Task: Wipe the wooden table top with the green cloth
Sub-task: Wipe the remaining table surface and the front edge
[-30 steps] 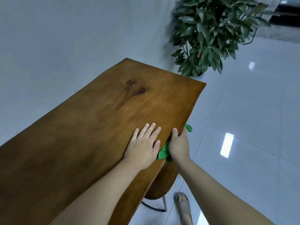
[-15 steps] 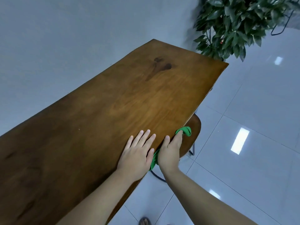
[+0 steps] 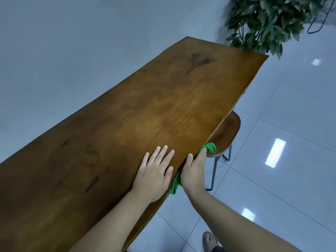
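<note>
The long wooden table top runs from the lower left to the upper right, with a dark knot mark near its far end. My left hand lies flat on the wood near the right-hand edge, fingers spread, holding nothing. My right hand grips the green cloth against that table edge, thumb on top of the wood. Cloth shows beyond the fingertips and below the palm; the rest is hidden under the hand.
A round wooden stool on thin metal legs stands partly under the table's right edge. A leafy potted plant is beyond the far end. A grey wall lies along the left, glossy white floor tiles on the right, my sandalled foot below.
Both hands have slid back along the right edge, away from the far end, right hand keeping the cloth on the edge. The view has shifted, so the stool shows more.
</note>
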